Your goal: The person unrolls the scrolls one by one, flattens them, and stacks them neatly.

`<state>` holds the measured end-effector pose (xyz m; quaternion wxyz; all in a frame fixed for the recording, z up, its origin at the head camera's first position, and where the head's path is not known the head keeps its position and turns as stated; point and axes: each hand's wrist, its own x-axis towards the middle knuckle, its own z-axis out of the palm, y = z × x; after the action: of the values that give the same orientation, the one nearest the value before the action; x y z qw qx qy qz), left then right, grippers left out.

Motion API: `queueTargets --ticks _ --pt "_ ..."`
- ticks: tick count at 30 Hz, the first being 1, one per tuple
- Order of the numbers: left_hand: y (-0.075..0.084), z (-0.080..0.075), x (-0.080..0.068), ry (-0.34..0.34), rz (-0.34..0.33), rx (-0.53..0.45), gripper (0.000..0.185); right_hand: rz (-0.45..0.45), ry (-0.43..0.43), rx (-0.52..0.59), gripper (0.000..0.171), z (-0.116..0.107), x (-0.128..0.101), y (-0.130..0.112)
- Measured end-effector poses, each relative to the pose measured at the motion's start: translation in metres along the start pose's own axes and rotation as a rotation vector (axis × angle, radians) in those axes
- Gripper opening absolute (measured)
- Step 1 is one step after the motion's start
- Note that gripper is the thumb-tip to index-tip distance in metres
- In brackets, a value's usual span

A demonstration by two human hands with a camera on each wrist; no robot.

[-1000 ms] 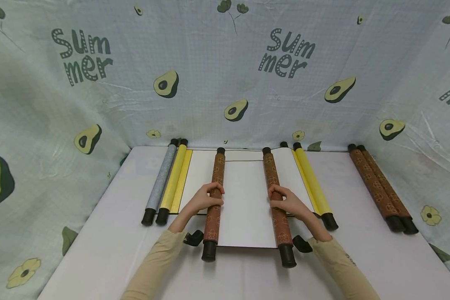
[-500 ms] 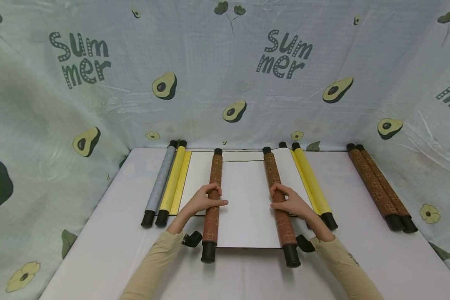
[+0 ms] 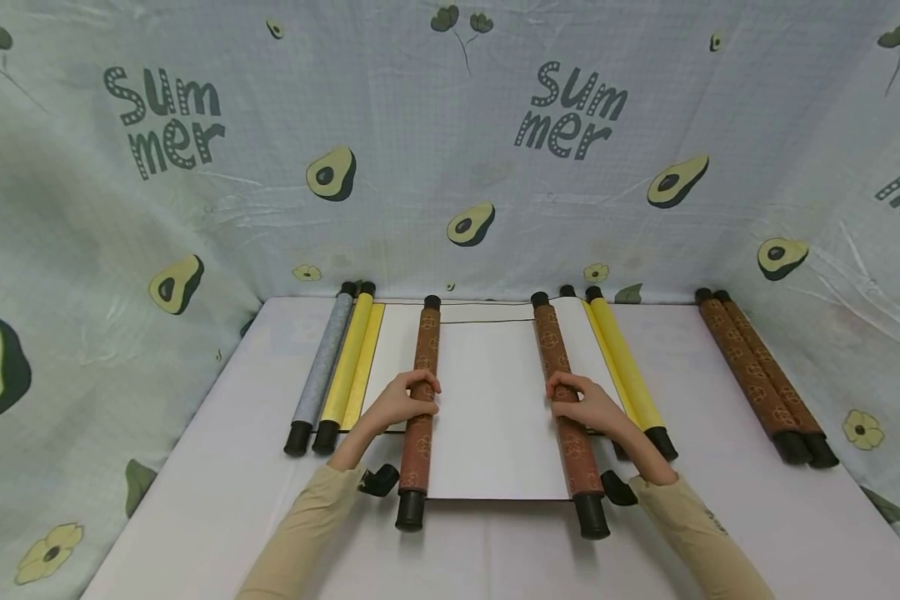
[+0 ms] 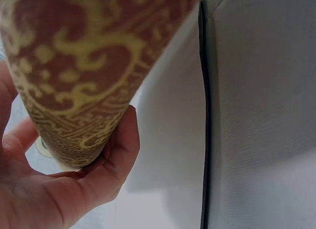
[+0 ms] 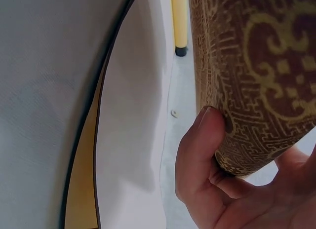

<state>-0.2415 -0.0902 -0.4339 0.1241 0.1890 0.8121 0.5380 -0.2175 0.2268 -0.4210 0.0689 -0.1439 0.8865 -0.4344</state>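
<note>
A brown patterned scroll with black end knobs lies partly unrolled in the head view, its white paper [image 3: 495,417] showing between two rolls. My left hand [image 3: 400,402] grips the left roll [image 3: 417,454], thumb and fingers curled round it. On the other side, my right hand [image 3: 591,408] holds the right roll [image 3: 577,458] the same way. Close up, the left wrist view shows the patterned roll [image 4: 74,76] inside the curled left hand [image 4: 64,192]. In the right wrist view, the right hand [image 5: 207,184] wraps the other roll [image 5: 261,91].
Beneath the brown scroll lies an opened yellow scroll, with a left roll [image 3: 347,367] and a right roll [image 3: 626,367]. A grey roll [image 3: 322,371] sits against its left side. Two brown rolls [image 3: 750,383] lie together at the table's right. Patterned cloth [image 3: 405,108] hangs behind.
The two brown rolls have moved apart, the left one leftward and the right one rightward, each with its hand. More white paper shows between them.
</note>
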Motion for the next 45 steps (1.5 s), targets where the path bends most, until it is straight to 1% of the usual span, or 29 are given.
queueTargets --ticks 4,7,11,17,19,24,26,30,33,37,39,45 --pt "0.001 0.0 -0.001 0.009 0.009 0.03 0.02 -0.014 -0.011 0.021 0.02 -0.001 0.0 0.001" --pt "0.0 0.0 -0.002 0.022 0.019 0.059 0.022 -0.03 -0.015 0.025 0.024 -0.001 -0.001 0.002" --pt "0.0 -0.001 -0.001 0.031 0.035 0.08 0.028 -0.05 -0.005 0.013 0.025 -0.003 -0.001 0.003" --pt "0.002 -0.004 -0.002 0.023 0.016 0.07 0.026 -0.077 0.014 0.005 0.023 -0.008 -0.002 0.006" --pt "0.005 -0.006 -0.003 0.018 0.004 0.055 0.026 -0.078 0.016 0.011 0.022 -0.009 -0.002 0.007" --pt "0.025 -0.01 -0.013 0.0 -0.004 0.058 0.027 -0.064 0.007 0.025 0.021 -0.012 -0.003 0.009" --pt "0.031 -0.011 -0.016 -0.004 -0.013 0.064 0.027 -0.065 0.006 0.021 0.02 -0.013 -0.004 0.009" --pt "0.013 -0.013 -0.01 0.009 -0.026 0.06 0.024 -0.074 0.004 0.014 0.018 -0.016 -0.005 0.012" --pt "-0.003 -0.015 -0.005 0.023 -0.027 0.071 0.023 -0.078 -0.006 0.028 0.017 -0.017 -0.005 0.014" --pt "-0.005 -0.018 -0.005 0.025 -0.029 0.089 0.023 -0.087 -0.014 0.051 0.017 -0.02 -0.005 0.016" --pt "-0.007 -0.02 -0.005 0.022 -0.03 0.085 0.022 -0.083 -0.01 0.045 0.019 -0.021 -0.005 0.016" --pt "-0.01 -0.023 -0.004 0.02 -0.036 0.036 0.021 -0.043 -0.031 0.065 0.027 -0.025 -0.006 0.016"
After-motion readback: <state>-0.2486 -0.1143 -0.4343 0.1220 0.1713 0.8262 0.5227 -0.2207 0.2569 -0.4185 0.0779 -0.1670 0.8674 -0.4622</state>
